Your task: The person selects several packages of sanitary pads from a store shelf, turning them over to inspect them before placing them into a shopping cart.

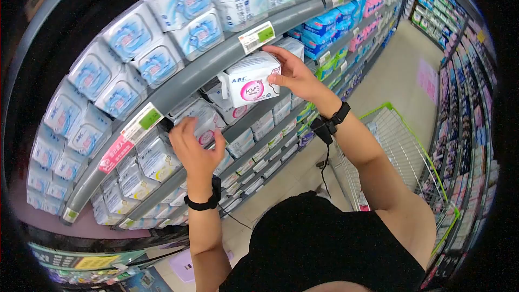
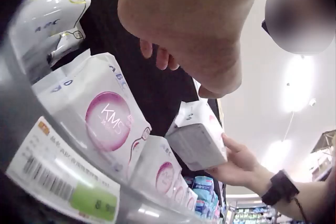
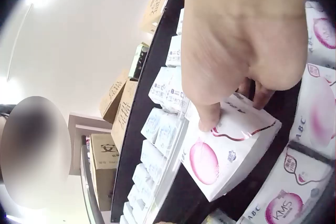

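R hand (image 1: pixel 294 75) pinches a white soft plastic pack w/ pink round KMS logo (image 1: pixel 253 79), thumb on one side, fingers on the other; pack sits upper centre of head frame, at the lip of the grey metal shelf (image 1: pixel 216 65), partly out of the row. L hand (image 1: pixel 193 148) centre-left, fingers loosely spread, resting on the white ABC packs w/ pink print (image 1: pixel 201 121) one row down; holds nothing.

Risks: slick film + light pinch, so pack could slip; neighbours may tip out if dragged along.

L wrist view shows pack (image 2: pixel 197 140) from below, clear of the shelf, plus white-and-green price tag (image 2: pixel 63 182). R wrist view shows thumb (image 3: pixel 209 118) pressing pack top; head view doesn't. Green wire shopping cart (image 1: pixel 400 140) only in head view.
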